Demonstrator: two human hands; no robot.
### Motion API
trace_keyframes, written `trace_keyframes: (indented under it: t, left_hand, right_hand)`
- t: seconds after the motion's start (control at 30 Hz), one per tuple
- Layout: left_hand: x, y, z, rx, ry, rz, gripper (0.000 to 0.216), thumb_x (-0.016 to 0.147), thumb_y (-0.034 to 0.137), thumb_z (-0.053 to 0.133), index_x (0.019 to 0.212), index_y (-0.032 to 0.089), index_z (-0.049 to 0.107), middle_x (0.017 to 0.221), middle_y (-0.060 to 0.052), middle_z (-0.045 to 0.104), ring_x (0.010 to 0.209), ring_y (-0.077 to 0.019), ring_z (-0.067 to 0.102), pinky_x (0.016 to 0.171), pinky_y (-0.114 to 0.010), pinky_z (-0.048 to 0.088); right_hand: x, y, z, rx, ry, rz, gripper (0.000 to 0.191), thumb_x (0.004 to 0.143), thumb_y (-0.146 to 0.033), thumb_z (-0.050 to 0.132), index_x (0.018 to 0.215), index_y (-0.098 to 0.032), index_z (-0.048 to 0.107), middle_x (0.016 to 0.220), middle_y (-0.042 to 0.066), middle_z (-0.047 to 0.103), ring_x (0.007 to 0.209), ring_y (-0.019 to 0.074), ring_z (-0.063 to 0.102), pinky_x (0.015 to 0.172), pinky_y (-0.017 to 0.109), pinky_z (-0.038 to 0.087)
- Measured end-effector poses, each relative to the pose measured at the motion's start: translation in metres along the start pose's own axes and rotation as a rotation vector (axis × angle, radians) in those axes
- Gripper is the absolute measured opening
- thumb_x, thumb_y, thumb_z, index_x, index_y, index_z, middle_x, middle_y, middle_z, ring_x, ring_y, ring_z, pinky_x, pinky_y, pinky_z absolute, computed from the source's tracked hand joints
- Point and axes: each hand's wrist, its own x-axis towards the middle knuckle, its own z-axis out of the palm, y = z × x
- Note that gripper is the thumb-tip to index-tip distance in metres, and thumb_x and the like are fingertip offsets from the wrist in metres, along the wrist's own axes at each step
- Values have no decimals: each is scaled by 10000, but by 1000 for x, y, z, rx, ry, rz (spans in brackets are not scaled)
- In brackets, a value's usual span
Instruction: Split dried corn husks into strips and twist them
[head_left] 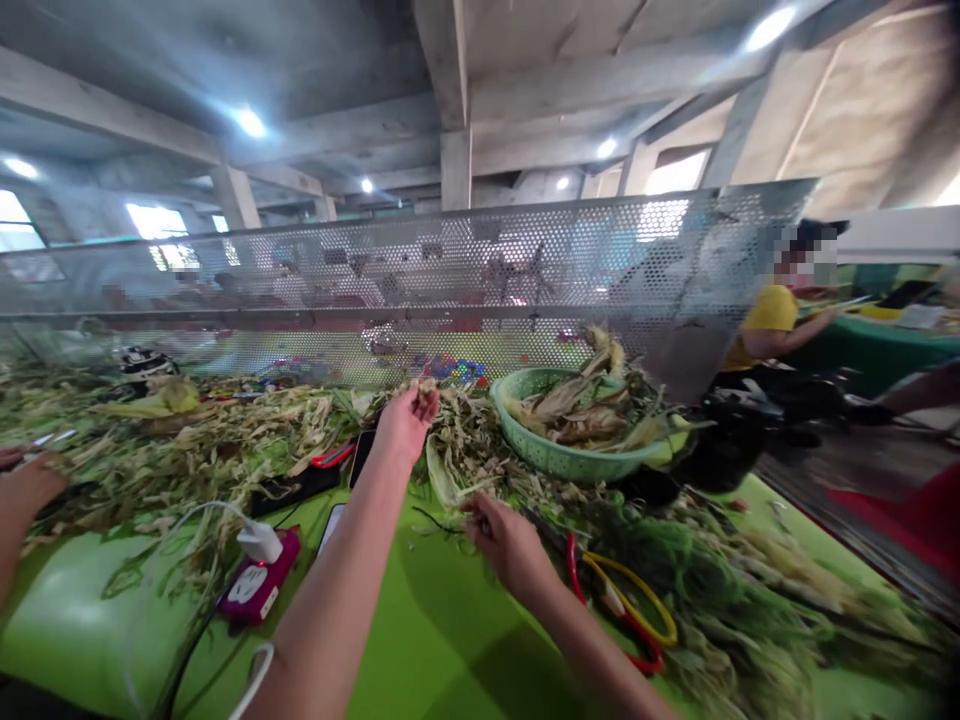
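Note:
My left hand (409, 420) reaches out over the pile of dried corn husks (480, 435), fingers curled. A small beige scrap shows at its fingertips, too small to name. Closer to me, my right hand (506, 545) is closed above the green tabletop (442, 620). What its fingers hold, if anything, is hidden. Just beyond them lies a pale green husk leaf (444, 475). A thin dark strand (431, 520) runs along the table toward the right fingers. The green plastic basket (570, 460), heaped with husks, stands beyond my right hand.
Red-handled and yellow-looped pliers or scissors (622, 605) lie right, beside green fibres (697, 560). At left are a magenta power strip (259, 585) with a white plug, a phone (330, 525) and another person's hand (30, 490). A perforated metal screen (450, 270) stands behind.

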Motion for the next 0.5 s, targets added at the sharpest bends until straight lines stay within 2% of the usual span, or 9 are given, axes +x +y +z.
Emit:
trace_keyframes:
  t: [0.07, 0.1, 0.17, 0.23, 0.33, 0.5]
  left_hand:
    - [21, 4, 17, 274, 4, 33, 227, 889, 286, 457, 999, 133, 583, 997, -112, 657, 853, -141, 660, 744, -251, 525]
    - [29, 3, 21, 505, 66, 46, 322, 912, 373, 386, 1065, 150, 561, 1055, -119, 643, 893, -152, 658, 745, -264, 524]
    - [39, -6, 19, 633, 138, 58, 418, 894, 443, 387, 1191, 170, 494, 1185, -145, 587, 1004, -194, 630, 771, -303, 514]
    - [40, -21, 6, 748, 182, 80, 456, 872, 433, 427, 1244, 170, 448, 1240, -148, 559, 1065, -213, 597, 801, -326, 497]
    - [35, -44, -21, 963, 198, 134, 358, 790, 288, 562, 1122, 158, 534, 1150, -115, 620, 1057, -203, 586, 880, -307, 445]
    - [27, -60, -54, 1305, 244, 156, 288, 663, 229, 673, 931, 189, 576, 1062, -112, 643, 1128, -292, 528, 956, -401, 365]
  right_hand:
    - [-1, -1, 0, -20, -3, -10, 186, 801, -197, 506, 966, -201, 592, 864, 44, 657, 759, 170, 585, 660, 236, 393]
    - [-1, -2, 1, -33, -7, -13, 195, 797, -189, 509, 973, -199, 593, 855, 43, 655, 753, 170, 583, 659, 235, 391]
    - [-1, -2, 1, -60, -17, -16, 206, 802, -186, 507, 990, -199, 590, 832, 39, 653, 737, 169, 579, 657, 234, 386]
    - [-1, -3, 1, -84, -25, -14, 206, 811, -190, 505, 998, -203, 590, 840, 40, 658, 742, 171, 580, 660, 235, 381]
    - [-1, -5, 1, -118, -60, -12, 182, 801, -173, 507, 947, -216, 608, 879, 40, 670, 793, 177, 590, 671, 233, 372]
    - [-1, -6, -3, -147, -117, -2, 176, 799, -154, 489, 893, -219, 623, 897, 35, 673, 842, 175, 597, 688, 225, 368]
